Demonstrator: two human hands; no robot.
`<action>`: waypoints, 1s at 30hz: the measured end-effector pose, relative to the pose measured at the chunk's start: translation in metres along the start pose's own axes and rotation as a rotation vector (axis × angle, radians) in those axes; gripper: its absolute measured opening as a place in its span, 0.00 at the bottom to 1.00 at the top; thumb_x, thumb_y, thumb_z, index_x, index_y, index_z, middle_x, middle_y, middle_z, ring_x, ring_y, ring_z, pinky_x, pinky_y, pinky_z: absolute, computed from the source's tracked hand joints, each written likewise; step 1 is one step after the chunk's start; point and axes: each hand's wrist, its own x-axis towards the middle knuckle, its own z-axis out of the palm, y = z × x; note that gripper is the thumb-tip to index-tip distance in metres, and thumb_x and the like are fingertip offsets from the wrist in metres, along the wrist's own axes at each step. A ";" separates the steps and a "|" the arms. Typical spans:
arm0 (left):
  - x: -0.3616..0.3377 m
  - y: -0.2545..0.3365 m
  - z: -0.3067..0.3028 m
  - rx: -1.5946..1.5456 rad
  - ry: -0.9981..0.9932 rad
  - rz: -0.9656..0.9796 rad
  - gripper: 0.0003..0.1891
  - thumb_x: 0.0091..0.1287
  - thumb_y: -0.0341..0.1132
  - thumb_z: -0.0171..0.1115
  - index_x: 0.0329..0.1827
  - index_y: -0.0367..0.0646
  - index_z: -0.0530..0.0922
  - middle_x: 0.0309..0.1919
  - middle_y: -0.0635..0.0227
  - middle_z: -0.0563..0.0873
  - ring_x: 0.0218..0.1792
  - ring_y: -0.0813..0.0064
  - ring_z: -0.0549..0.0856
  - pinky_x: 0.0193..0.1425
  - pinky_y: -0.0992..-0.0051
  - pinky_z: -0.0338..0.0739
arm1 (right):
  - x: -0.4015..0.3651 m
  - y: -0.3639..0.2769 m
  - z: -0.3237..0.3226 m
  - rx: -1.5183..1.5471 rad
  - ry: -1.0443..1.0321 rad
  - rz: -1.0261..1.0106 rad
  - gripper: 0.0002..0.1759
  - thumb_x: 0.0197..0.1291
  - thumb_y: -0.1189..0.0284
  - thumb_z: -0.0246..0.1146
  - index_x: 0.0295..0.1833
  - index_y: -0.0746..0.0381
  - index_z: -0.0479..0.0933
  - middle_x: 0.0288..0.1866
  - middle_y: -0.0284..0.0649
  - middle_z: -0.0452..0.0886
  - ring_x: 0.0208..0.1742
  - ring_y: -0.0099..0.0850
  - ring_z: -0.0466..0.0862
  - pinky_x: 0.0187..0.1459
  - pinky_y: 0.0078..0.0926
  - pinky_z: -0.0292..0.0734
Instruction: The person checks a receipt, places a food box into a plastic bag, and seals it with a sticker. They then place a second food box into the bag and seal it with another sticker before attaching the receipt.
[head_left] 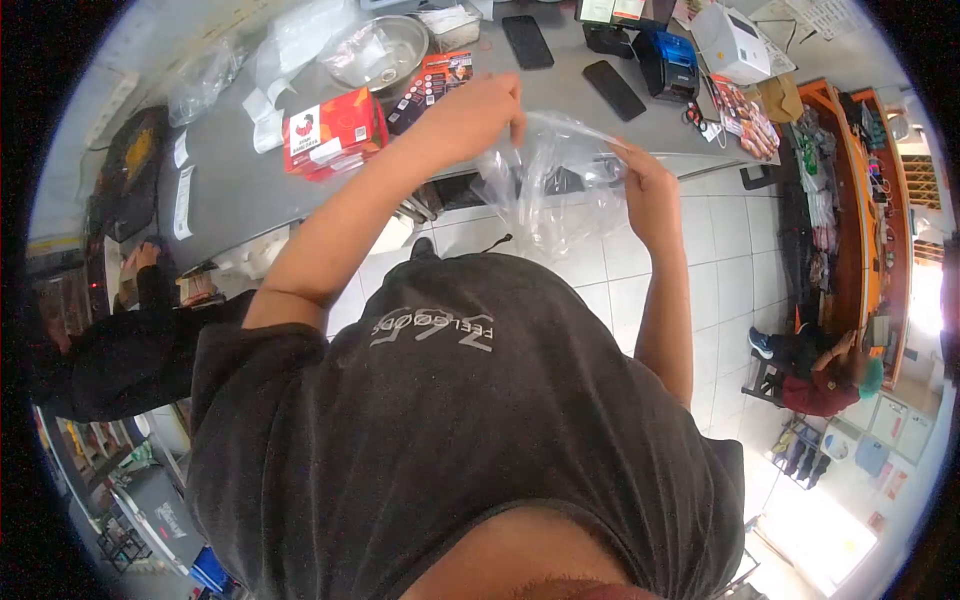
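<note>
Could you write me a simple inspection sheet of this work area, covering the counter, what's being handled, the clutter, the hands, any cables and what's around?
Surface: grey counter, items mostly toward its far side and ends.
Things in use: clear plastic bag, held up at the counter's near edge.
Clutter: red-and-white boxes, metal bowl with clear plastic in it, two dark phones, paper slips.
Hands: right hand pinches the bag; left hand is at its other side, grip unclear.
Cables: dark cord-like item on the tiled floor; cannot tell what it is.
Surroundings: seated person at far right.
</note>
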 end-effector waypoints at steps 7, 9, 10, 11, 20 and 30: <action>-0.006 0.005 0.045 0.045 -0.064 -0.163 0.22 0.71 0.28 0.57 0.66 0.57 0.82 0.55 0.51 0.83 0.53 0.49 0.88 0.57 0.53 0.85 | -0.059 0.034 -0.020 -0.276 -0.080 0.386 0.33 0.58 0.85 0.58 0.71 0.56 0.80 0.64 0.56 0.84 0.62 0.52 0.86 0.63 0.43 0.82; 0.000 -0.024 0.099 -0.011 -0.047 -0.024 0.19 0.70 0.31 0.58 0.62 0.54 0.85 0.54 0.48 0.85 0.50 0.47 0.90 0.54 0.51 0.85 | -0.074 0.044 -0.013 -0.474 -0.281 0.545 0.30 0.58 0.80 0.63 0.69 0.56 0.82 0.62 0.56 0.86 0.57 0.53 0.88 0.62 0.43 0.82; 0.015 -0.031 0.099 -0.043 -0.304 -0.089 0.15 0.70 0.33 0.59 0.56 0.50 0.88 0.52 0.49 0.87 0.49 0.47 0.90 0.53 0.50 0.86 | -0.097 0.075 -0.007 -0.538 -0.434 0.512 0.27 0.59 0.76 0.64 0.67 0.57 0.83 0.59 0.55 0.87 0.57 0.52 0.88 0.61 0.45 0.82; 0.034 -0.032 0.101 -0.076 -0.562 -0.158 0.14 0.69 0.36 0.60 0.51 0.46 0.90 0.50 0.50 0.90 0.48 0.46 0.90 0.52 0.49 0.86 | -0.115 0.106 -0.008 -0.601 -0.590 0.476 0.25 0.61 0.73 0.65 0.65 0.58 0.84 0.56 0.54 0.88 0.58 0.51 0.88 0.59 0.46 0.82; 0.079 0.146 -0.110 -0.176 1.235 0.727 0.13 0.65 0.35 0.65 0.51 0.54 0.89 0.44 0.68 0.89 0.46 0.66 0.88 0.38 0.58 0.86 | -0.066 -0.082 -0.127 -1.300 0.041 0.714 0.17 0.76 0.71 0.54 0.55 0.67 0.86 0.48 0.51 0.89 0.46 0.48 0.87 0.51 0.46 0.82; -0.040 -0.045 0.150 -0.727 -0.696 -0.142 0.40 0.63 0.18 0.56 0.81 0.57 0.71 0.70 0.46 0.80 0.51 0.56 0.92 0.49 0.57 0.89 | -0.201 0.027 0.063 0.968 0.592 0.700 0.13 0.58 0.89 0.55 0.38 0.57 0.72 0.30 0.32 0.75 0.30 0.22 0.72 0.40 0.27 0.81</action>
